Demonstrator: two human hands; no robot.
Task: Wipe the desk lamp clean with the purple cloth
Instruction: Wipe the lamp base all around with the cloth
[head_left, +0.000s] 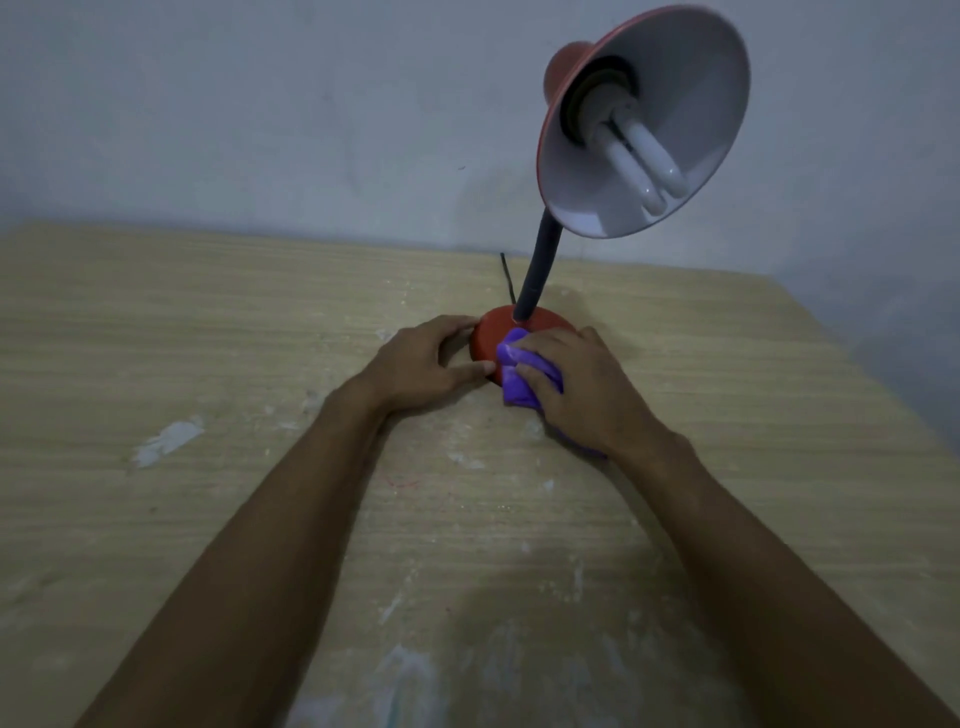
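Wiping the lamp base (493, 335), clutched cloth (519, 376) in right hand (584, 387), pinched it with left hand (415, 369); judged neck (540, 260), shade (670, 88) unwiped.

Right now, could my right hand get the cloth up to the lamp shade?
Probably yes. The right hand, holding the purple cloth on the red base, has open air above it up to the shade; only the dark neck stands nearby.

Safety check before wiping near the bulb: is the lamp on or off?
Off. The bulb looks unlit and throws no glow inside the shade.
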